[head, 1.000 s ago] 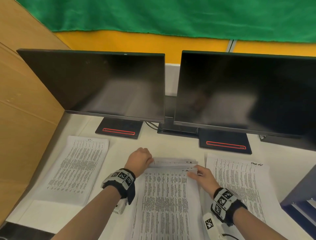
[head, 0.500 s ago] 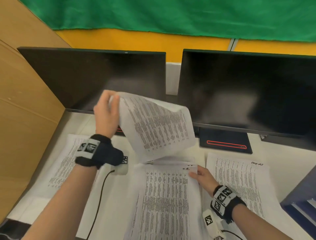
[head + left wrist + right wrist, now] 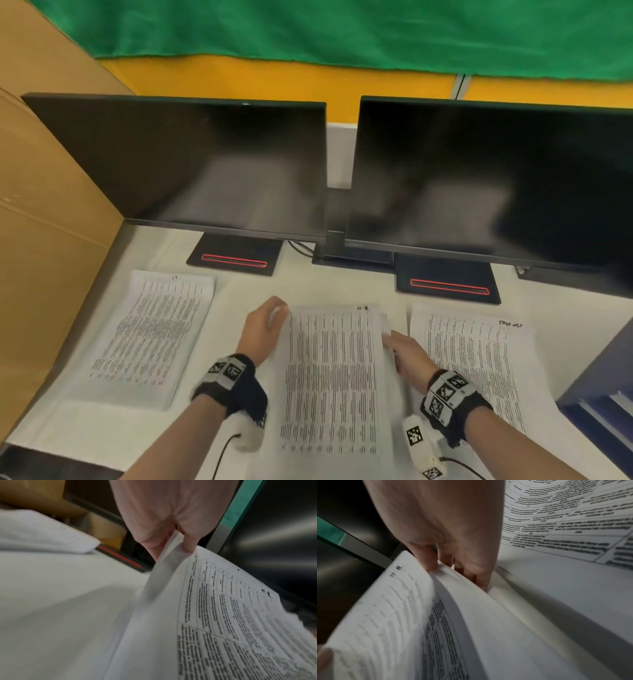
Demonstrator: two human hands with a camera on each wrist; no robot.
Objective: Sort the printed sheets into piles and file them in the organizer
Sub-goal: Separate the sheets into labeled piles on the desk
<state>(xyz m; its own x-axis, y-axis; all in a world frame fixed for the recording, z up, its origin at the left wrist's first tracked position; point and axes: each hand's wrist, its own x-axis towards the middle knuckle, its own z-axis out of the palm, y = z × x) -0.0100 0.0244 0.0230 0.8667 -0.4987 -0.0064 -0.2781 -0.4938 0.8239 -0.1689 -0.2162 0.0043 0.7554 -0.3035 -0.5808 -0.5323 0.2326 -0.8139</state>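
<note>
Three lots of printed sheets lie on the white desk [image 3: 308, 287]: a left pile [image 3: 150, 335], a middle stack [image 3: 332, 377] and a right pile [image 3: 472, 370]. My left hand [image 3: 267, 325] pinches the far left corner of the stack's top sheet [image 3: 223, 615], marked by hand at its top, between thumb and finger. My right hand [image 3: 400, 349] holds the same sheet's right edge. Its thumb lies on top and its fingers [image 3: 453, 563] reach in among the lifted edges. The top sheet [image 3: 385, 615] bows up off the stack. A dark blue organizer [image 3: 603, 394] shows at the right edge.
Two dark monitors [image 3: 191, 164] [image 3: 496, 185] on black stands [image 3: 236, 257] [image 3: 448, 284] close off the back of the desk. A brown cardboard panel [image 3: 51, 205] walls the left side. Cables from the wrist cameras trail at the near edge [image 3: 222, 455].
Half a second ago my left hand held a sheet high toward the left. Now it is back down, pinching the stack's far left corner. My right hand has stayed at the stack's right edge.
</note>
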